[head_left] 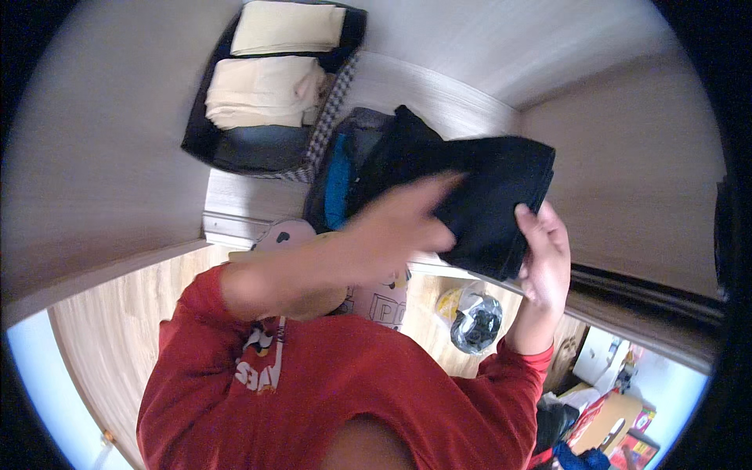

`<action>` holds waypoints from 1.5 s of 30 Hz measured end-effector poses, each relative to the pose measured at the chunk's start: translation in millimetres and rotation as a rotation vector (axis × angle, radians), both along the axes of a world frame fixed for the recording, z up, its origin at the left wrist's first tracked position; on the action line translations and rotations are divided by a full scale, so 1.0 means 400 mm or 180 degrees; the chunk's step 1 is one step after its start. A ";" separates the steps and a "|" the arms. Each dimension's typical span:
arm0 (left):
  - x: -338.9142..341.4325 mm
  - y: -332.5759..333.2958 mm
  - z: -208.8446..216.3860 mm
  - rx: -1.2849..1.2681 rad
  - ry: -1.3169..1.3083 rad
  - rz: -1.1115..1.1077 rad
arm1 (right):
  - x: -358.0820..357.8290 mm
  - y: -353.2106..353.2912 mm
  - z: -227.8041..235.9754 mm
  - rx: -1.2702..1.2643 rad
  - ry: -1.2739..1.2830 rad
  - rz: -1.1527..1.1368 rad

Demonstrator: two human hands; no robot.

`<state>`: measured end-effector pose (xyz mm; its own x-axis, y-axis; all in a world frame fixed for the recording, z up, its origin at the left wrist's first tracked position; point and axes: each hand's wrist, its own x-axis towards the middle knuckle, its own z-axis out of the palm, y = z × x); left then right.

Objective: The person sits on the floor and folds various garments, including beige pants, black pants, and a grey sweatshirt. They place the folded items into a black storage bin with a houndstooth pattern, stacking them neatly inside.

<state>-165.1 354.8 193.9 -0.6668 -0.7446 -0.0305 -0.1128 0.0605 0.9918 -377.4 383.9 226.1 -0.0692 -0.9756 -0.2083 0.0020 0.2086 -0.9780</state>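
My right hand (544,254) grips the right edge of a folded black garment (497,176), thumb on top and fingers beneath. Over the garment's left part reaches my left hand (403,219), smeared by motion, with its forefinger stretched out and its thumb apart. Whether it touches the cloth I cannot tell. Under and to the left of the black garment lie folded dark grey clothes (364,125) and a blue piece (338,184), partly hidden.
A dark fabric storage box (335,102) with a checked side holds folded cream cloths (262,90). It stands on a pale wooden shelf (415,86) between cabinet walls. Below, a bin with a black liner (476,323) is on the floor. A cardboard box (611,423) sits lower right.
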 end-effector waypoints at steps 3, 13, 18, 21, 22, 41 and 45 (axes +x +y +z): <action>-0.116 0.085 -0.062 -0.0996 0.0426 0.0767 | 0.041 0.008 -0.004 -0.0289 0.0318 0.0497; 0.067 -0.023 -0.096 0.1454 0.1313 0.1303 | 0.055 -0.014 0.049 -0.0070 -0.0084 -0.0280; 0.209 -0.081 -0.365 0.3440 0.1845 0.0953 | 0.172 -0.045 0.084 -0.0371 -0.1265 -0.0667; 0.244 -0.084 -0.356 0.3717 0.2524 0.0336 | 0.203 -0.074 0.106 -0.0566 -0.1427 -0.0697; 0.252 -0.081 -0.336 0.3556 0.2672 0.0267 | 0.202 -0.082 0.115 -0.0572 -0.1301 -0.0683; 0.680 -0.262 -0.326 0.0261 -0.1613 0.2885 | 0.455 -0.383 -0.314 0.1715 -0.0817 0.0717; 0.684 -0.291 -0.389 0.0591 -0.2139 0.2704 | 0.565 -0.428 -0.467 0.1633 0.0188 0.0444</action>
<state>108.3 238.4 38.4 0.2555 -0.8994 -0.3546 -0.5676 -0.4365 0.6981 -151.5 212.5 39.2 0.0279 -0.7502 -0.6606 -0.1119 0.6544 -0.7478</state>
